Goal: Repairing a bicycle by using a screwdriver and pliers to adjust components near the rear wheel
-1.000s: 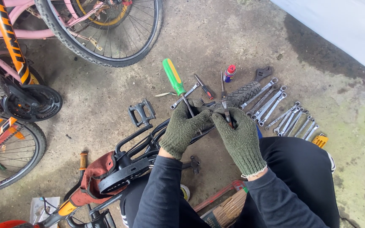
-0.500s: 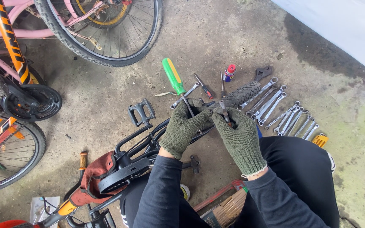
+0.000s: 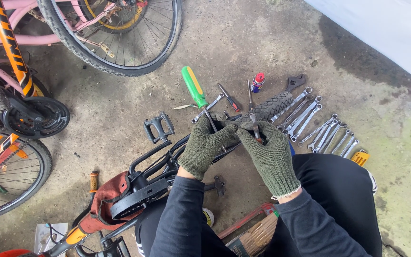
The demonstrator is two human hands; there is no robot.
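both hands wear green knit gloves and meet over a black bicycle frame [image 3: 167, 159] lying across the person's lap. the left hand [image 3: 205, 145] is closed around the frame, beside the shaft of a green-handled screwdriver [image 3: 195, 88]. the right hand [image 3: 269, 154] pinches a thin metal tool [image 3: 254, 127], point down at the frame. just beyond on the concrete floor [image 3: 243, 43] lie a row of wrenches [image 3: 317, 126], a small spray can [image 3: 258, 82] and a black pedal [image 3: 159, 126].
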